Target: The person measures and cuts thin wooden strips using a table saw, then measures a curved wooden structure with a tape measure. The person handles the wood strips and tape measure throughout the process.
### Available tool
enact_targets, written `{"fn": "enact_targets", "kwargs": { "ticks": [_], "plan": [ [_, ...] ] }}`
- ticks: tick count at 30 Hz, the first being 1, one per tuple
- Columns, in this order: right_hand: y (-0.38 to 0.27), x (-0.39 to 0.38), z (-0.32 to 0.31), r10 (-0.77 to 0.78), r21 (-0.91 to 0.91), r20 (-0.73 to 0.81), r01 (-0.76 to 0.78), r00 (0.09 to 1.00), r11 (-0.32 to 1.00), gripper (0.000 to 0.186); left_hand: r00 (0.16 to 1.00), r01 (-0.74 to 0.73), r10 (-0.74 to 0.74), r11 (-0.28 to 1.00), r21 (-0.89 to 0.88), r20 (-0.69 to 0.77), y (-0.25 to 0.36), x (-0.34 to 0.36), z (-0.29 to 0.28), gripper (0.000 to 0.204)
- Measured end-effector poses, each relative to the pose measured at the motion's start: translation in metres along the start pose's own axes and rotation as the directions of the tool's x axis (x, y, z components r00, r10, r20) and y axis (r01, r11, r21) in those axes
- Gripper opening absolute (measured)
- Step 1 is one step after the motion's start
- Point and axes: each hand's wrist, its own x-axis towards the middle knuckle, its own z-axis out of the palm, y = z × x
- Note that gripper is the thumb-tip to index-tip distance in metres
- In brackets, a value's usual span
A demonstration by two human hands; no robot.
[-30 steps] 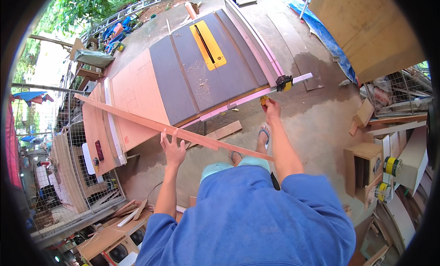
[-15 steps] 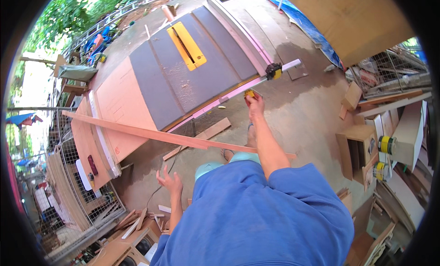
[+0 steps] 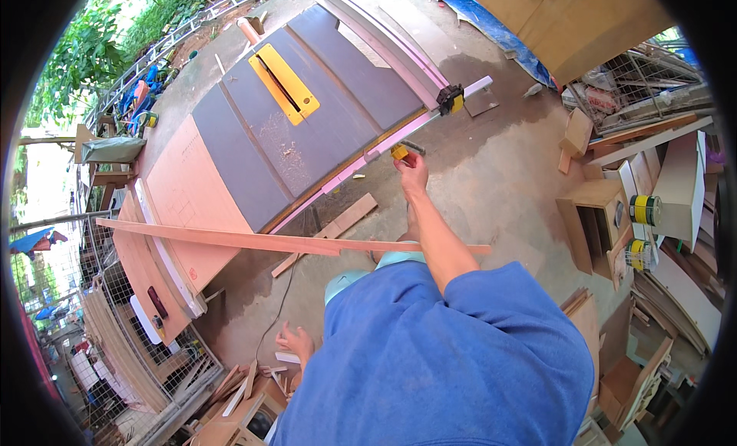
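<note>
Floor point(image 3: 503, 189) stretches beside right hand point(image 3: 412, 176), clamped on yellow object point(image 3: 399, 151) near saw table point(image 3: 334, 123) edge; left hand point(image 3: 296, 341) loose-fingered.

Grey saw table point(image 3: 230, 150): sawdust point(image 3: 288, 150) on near half, yellow insert plate point(image 3: 295, 85) far. Left wood panel point(image 3: 180, 177): long wood strip point(image 3: 223, 239) across it. Floor point(image 3: 499, 193): plank point(image 3: 353, 216), dark cord point(image 3: 285, 304).

Strip point(image 3: 269, 241) across board point(image 3: 180, 193) beside table saw point(image 3: 326, 148)
</note>
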Motion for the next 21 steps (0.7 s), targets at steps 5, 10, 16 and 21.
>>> {"fn": "enact_targets", "kwargs": {
  "ticks": [5, 10, 16, 21],
  "plan": [
    [-0.006, 0.022, -0.03, 0.508, 0.029, 0.234, -0.528, 0.829, 0.849, 0.041, 0.998, 0.003, -0.001, 1.0, -0.02, 0.055, -0.006, 0.001, 0.015, 0.055],
    [-0.017, -0.001, -0.006, 0.224, -0.002, 0.002, -0.224, 0.974, 0.974, 0.038, 0.997, 0.018, -0.017, 1.0, -0.016, 0.073, 0.014, 0.005, 0.009, 0.054],
    [0.002, 0.004, 0.001, 0.012, -0.255, 0.029, -0.004, 1.0, 0.967, 0.032, 0.993, 0.051, -0.049, 0.999, -0.012, 0.11, 0.023, 0.015, 0.007, 0.053],
    [0.008, 0.037, -0.013, 0.743, -0.118, 0.165, -0.735, 0.648, 0.667, 0.026, 0.983, -0.028, 0.017, 0.998, 0.059, 0.181, 0.019, 0.015, 0.009, 0.051]
  ]
}}
